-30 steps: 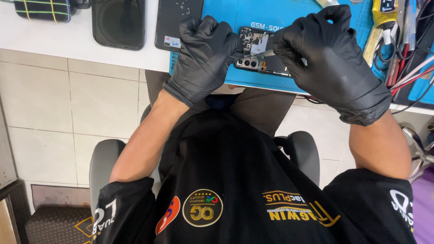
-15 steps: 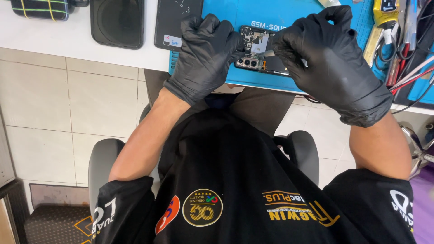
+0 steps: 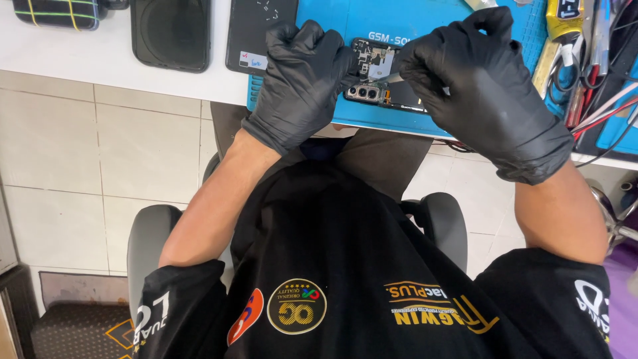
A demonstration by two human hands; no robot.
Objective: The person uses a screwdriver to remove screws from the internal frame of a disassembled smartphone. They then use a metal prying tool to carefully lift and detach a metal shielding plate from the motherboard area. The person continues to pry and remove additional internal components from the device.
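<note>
Little is changed since earlier: the opened black phone (image 3: 382, 76) is steadied by the closed black-gloved left hand (image 3: 302, 80) at the blue rubber mat's (image 3: 425, 26) near edge, while thin metal tweezers (image 3: 391, 78) are pinched in the black-gloved right hand (image 3: 482, 86).

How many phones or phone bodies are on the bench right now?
3. The opened phone lies on the blue mat between both gloved hands. A black back cover sits left of it, another dark phone further left. Others may be hidden.
</note>
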